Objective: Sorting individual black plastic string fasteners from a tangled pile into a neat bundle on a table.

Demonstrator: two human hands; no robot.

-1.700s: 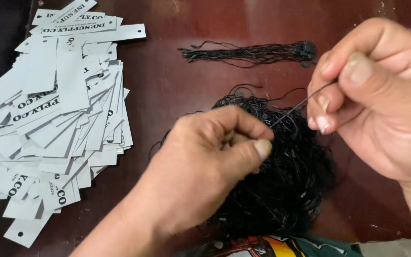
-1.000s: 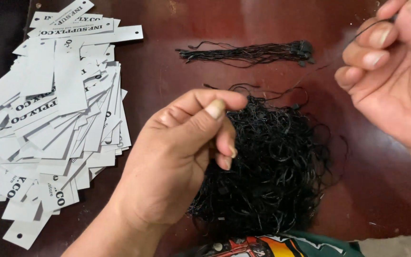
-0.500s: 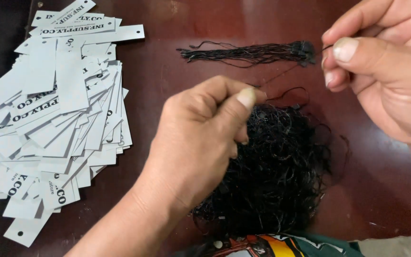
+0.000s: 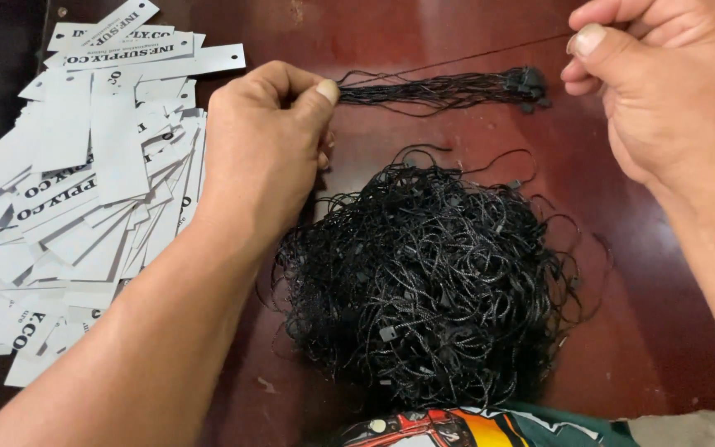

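A single thin black string (image 4: 457, 60) is stretched taut between my two hands above the dark red table (image 4: 391, 33). My left hand (image 4: 262, 141) pinches one end between thumb and forefinger. My right hand (image 4: 664, 83) pinches the other end at the upper right. Just below the string lies a neat bundle of straightened black strings (image 4: 448, 89). Nearer to me sits a big tangled heap of black strings (image 4: 424, 273) with small plastic ends.
A spread pile of white printed card tags (image 4: 84, 190) covers the table's left side. At the bottom edge a bit of colourful printed clothing (image 4: 473, 426) shows. The table's right edge is near my right forearm.
My left hand has moved up and away from the tangled heap to the bundle's left end. My right hand went up and right, and the single string is now pulled straight.
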